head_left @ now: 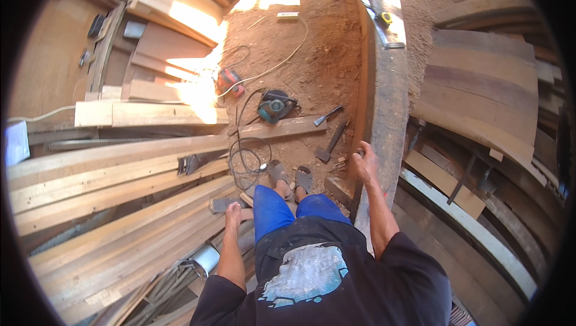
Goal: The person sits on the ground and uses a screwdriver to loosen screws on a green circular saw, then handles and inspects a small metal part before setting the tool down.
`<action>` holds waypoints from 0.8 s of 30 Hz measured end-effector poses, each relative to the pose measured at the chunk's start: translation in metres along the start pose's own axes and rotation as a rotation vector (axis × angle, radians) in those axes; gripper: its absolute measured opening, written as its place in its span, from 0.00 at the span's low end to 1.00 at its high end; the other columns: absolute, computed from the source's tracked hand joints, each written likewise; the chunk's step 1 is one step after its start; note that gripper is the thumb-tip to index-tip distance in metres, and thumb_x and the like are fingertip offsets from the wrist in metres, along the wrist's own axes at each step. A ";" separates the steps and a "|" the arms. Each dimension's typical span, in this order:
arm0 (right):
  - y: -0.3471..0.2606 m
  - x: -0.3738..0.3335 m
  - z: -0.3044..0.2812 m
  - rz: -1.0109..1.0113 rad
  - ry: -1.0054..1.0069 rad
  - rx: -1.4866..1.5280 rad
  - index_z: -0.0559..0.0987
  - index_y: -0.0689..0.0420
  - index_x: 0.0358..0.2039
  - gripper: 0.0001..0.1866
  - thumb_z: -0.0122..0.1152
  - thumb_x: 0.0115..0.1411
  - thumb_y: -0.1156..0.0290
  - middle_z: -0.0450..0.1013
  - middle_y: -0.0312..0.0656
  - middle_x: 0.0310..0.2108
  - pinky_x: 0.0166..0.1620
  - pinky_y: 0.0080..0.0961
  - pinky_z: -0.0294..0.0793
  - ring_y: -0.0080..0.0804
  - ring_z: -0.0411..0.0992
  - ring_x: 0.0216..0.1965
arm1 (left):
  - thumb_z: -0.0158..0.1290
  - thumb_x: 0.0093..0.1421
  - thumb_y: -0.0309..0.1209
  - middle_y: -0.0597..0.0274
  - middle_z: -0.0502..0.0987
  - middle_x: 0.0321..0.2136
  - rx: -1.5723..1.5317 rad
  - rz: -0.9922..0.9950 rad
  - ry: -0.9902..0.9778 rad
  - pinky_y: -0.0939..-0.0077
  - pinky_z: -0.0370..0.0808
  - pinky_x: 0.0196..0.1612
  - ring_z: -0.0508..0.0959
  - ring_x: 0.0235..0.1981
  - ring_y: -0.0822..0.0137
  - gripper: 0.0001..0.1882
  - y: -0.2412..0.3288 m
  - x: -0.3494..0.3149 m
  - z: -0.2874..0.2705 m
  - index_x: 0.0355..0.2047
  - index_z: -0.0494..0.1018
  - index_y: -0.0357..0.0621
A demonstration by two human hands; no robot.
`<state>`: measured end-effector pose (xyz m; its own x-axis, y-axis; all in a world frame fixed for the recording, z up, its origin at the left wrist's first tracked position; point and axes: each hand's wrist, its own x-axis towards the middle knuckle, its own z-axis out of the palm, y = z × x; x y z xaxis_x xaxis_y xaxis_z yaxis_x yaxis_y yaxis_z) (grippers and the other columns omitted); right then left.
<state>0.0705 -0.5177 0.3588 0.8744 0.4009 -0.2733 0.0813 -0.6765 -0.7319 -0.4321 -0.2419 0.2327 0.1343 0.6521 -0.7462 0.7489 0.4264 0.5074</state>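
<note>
My left hand (233, 213) is closed beside my left thigh, around the wooden handle of a hammer with a grey, block-shaped head (219, 205). My right hand (365, 163) is closed at the edge of a long, thick wooden beam (389, 110). A small dark bit shows at its fingers, but what they hold is hidden. Left of that hand, a hammer (331, 143) with a dark head lies on the ground. Just beyond it is a chisel (328, 116) with a dark handle. On the beam's far part lie a metal square (387, 41) and a yellow tape measure (386, 18).
A green power tool (276, 107) and a red one (231, 83) rest on the sawdust-covered ground, with a black cable (241, 158) looping near my feet. Stacked planks (120, 176) fill the left side. Wide boards (480, 92) and timber lie to the right.
</note>
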 end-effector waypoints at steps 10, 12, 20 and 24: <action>0.094 -0.037 -0.057 0.305 0.356 -0.362 0.74 0.64 0.55 0.29 0.67 0.53 0.69 0.74 0.60 0.53 0.60 0.45 0.69 0.58 0.71 0.57 | 0.53 0.69 0.38 0.61 0.78 0.38 0.100 0.077 -0.281 0.72 0.76 0.36 0.76 0.33 0.69 0.21 0.096 0.018 0.049 0.58 0.72 0.40; 0.094 -0.038 -0.051 0.422 0.241 -0.453 0.75 0.63 0.53 0.26 0.66 0.53 0.71 0.75 0.59 0.52 0.59 0.46 0.70 0.57 0.72 0.56 | 0.53 0.69 0.38 0.60 0.78 0.41 0.120 0.085 -0.351 0.72 0.76 0.39 0.77 0.36 0.69 0.22 0.107 0.020 0.055 0.60 0.71 0.41; 0.009 -0.042 -0.018 0.339 0.145 -0.600 0.76 0.61 0.53 0.26 0.64 0.56 0.64 0.75 0.60 0.52 0.60 0.47 0.70 0.58 0.72 0.56 | 0.56 0.66 0.42 0.44 0.78 0.53 0.889 0.397 -0.843 0.57 0.73 0.60 0.76 0.57 0.48 0.27 0.158 -0.027 0.025 0.62 0.71 0.45; -0.035 -0.097 0.048 0.164 -0.601 -0.255 0.75 0.59 0.59 0.29 0.63 0.60 0.58 0.74 0.58 0.55 0.63 0.44 0.69 0.55 0.71 0.59 | 0.57 0.64 0.41 0.44 0.76 0.53 1.251 0.546 -0.971 0.52 0.73 0.59 0.74 0.57 0.43 0.22 0.189 -0.041 0.025 0.56 0.76 0.48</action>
<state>-0.0398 -0.5034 0.3813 0.4730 0.5051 -0.7219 0.1451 -0.8528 -0.5016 -0.2797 -0.2034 0.3481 0.5019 -0.2618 -0.8243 0.4391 -0.7440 0.5037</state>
